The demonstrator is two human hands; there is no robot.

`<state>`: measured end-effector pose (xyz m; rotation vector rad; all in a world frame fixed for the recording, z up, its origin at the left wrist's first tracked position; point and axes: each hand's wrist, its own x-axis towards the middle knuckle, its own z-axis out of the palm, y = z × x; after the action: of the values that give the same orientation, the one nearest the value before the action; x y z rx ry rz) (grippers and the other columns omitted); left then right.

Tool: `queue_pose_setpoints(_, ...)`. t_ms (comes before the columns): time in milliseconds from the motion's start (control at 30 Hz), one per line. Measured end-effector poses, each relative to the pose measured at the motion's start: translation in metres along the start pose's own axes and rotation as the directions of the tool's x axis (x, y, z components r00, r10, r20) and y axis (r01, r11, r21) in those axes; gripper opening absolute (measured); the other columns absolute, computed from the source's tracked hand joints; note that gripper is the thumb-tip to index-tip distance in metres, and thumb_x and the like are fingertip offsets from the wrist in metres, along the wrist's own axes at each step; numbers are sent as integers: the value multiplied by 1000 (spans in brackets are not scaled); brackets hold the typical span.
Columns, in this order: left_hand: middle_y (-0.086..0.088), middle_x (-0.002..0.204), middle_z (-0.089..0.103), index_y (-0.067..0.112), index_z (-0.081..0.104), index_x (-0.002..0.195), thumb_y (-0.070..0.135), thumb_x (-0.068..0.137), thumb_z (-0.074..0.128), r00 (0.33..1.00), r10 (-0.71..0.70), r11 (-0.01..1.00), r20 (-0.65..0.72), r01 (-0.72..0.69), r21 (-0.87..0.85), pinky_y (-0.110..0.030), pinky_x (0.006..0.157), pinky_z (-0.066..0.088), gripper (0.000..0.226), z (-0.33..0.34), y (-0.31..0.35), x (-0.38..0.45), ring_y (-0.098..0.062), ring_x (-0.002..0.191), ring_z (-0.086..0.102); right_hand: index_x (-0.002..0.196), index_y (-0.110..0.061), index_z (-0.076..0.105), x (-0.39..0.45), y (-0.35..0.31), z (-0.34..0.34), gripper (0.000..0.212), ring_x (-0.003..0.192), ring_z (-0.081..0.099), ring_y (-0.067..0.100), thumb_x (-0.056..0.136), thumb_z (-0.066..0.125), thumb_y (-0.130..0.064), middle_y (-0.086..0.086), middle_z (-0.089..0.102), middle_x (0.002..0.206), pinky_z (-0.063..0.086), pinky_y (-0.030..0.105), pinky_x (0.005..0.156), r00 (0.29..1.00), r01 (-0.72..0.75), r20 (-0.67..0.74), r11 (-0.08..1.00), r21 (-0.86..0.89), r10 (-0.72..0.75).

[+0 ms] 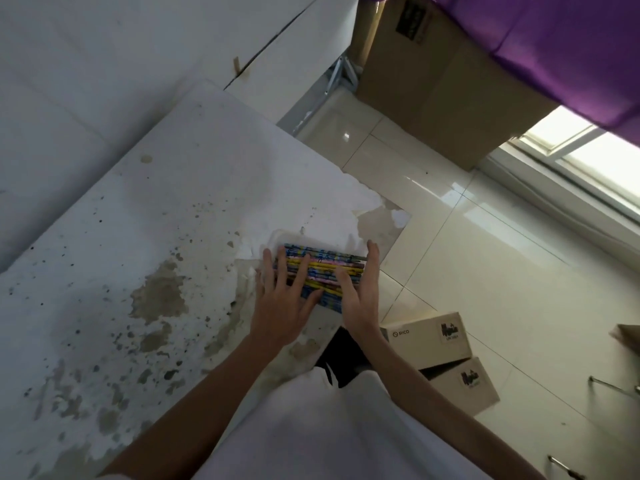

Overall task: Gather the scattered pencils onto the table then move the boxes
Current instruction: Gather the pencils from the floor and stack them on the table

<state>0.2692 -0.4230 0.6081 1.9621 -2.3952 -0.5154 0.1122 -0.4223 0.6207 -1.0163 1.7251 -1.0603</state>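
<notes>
Blue, yellow and pink pencils (322, 273) lie side by side in one neat bunch near the corner of the worn white table (145, 237), likely so none roll off. The left hand (282, 299) and right hand (358, 292) rest flat on the bunch with straight fingers; each grip is loose, pressing, holding nothing. Two tan boxes (433, 344) wait on the floor (502, 271), just right of the right grip.

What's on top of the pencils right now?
Both hands lie flat on the pencils: left hand, right hand. The pencils beneath the palms are hidden.
</notes>
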Motion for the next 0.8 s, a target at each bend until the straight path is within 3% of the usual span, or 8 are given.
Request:
queue_pose_setpoints(133, -19, 165, 12, 24, 26, 158, 69, 98, 23, 1000, -25, 1000, 9, 25, -17, -67, 111, 29, 75, 1, 4, 1, -46, 151, 3, 147, -66, 8, -13, 4, -4, 70, 155, 11, 10, 91, 50, -69, -18, 11, 167, 25, 57, 121, 998, -49, -36, 999, 19, 50)
queue_pose_setpoints(300, -19, 165, 11, 26, 21, 159, 75, 95, 18, 998, -44, 999, 39, 45, -22, -72, 105, 34, 81, -1, 13, -6, -51, 149, 1, 159, -43, 0, -13, 7, 8, 89, 150, 26, 24, 91, 50, -70, -8, 18, 165, 33, 60, 115, 998, -37, 54, 999, -4, 37)
queue_pose_setpoints(433, -17, 166, 8, 30, 17, 159, 82, 90, 19, 998, -30, 998, 59, 27, 50, -78, 108, 17, 87, -2, 7, -10, -48, 150, 1, 160, -39, 0, -6, 4, -1, 88, 153, 20, 22, 94, 52, -65, -7, 10, 168, 34, 58, 116, 996, -10, 84, 1000, 4, 9)
queue_pose_setpoints(600, -19, 166, 6, 25, 21, 159, 87, 83, 31, 999, 40, 996, 21, -41, 84, -69, 115, -3, 98, -8, 3, -10, -38, 153, 3, 159, -42, 4, -8, 0, -10, 83, 153, 23, 15, 95, 54, -58, -12, 9, 168, 41, 55, 113, 998, -22, 56, 999, 33, 20)
queue_pose_setpoints(700, -15, 167, -4, 25, 10, 160, 86, 83, 32, 989, 139, 989, 42, -140, 39, -66, 118, -2, 100, -8, 2, -4, -32, 154, -5, 162, -26, 7, -8, -4, -12, 81, 135, 46, -2, 99, 53, -45, -4, 30, 162, 50, 27, 105, 993, -52, 106, 999, -7, 53)
queue_pose_setpoints(800, -11, 167, -13, 23, 0, 160, 80, 89, 33, 965, 247, 969, 90, -245, -32, -62, 120, 6, 97, -8, 2, 7, -27, 154, -13, 162, -21, 12, -9, -3, -13, 74, 123, 48, -17, 102, 53, -36, -7, 42, 152, 44, 7, 94, 989, -76, 127, 997, -11, 76)
